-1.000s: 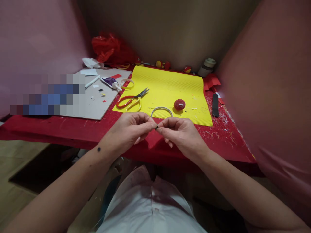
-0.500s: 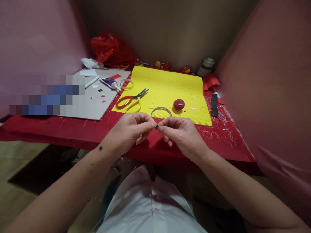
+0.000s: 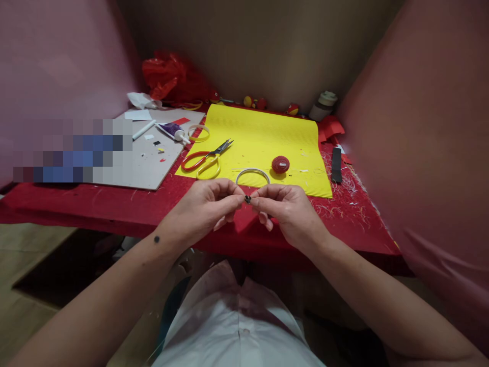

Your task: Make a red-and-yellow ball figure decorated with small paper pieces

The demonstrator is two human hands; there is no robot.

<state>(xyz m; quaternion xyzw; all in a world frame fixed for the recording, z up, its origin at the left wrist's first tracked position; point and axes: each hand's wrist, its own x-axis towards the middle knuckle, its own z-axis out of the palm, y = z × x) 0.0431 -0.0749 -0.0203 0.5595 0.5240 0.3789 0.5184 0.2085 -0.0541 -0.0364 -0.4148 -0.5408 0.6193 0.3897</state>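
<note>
Head view: just below the frame's centre, a small dark piece (image 3: 248, 200) is pinched in the fingertips of the left hand (image 3: 205, 206) and the right hand (image 3: 289, 208). Above it, a grey ring (image 3: 252, 170) is flanked by scissors (image 3: 213, 152) and a red ball (image 3: 280, 164).
</note>
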